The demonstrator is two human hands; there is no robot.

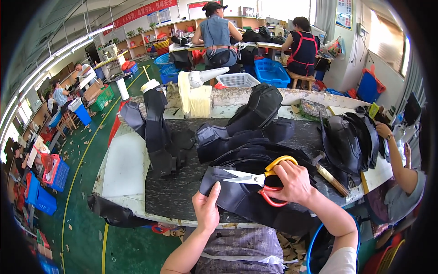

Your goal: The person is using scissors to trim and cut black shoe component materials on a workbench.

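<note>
My right hand [294, 181] is closed round the handles of a pair of scissors [246, 178], one handle yellow and one red. The blades point left and stand apart over the edge of a black shoe-upper-like leather piece [228, 194]. My left hand [207, 208] pinches that piece at its left end, the thumb on top near the blade tips. Behind it a fanned stack of similar black pieces [260, 153] lies on the dark table mat [182, 201].
More black pieces [157, 132] lie at the left, others [349, 141] at the right beside a wooden-handled tool [331, 176]. A yellow thread bundle [196, 100] stands at the back. A blue-rimmed bin [310, 251] is below my right arm. A person [406, 187] works at the right end.
</note>
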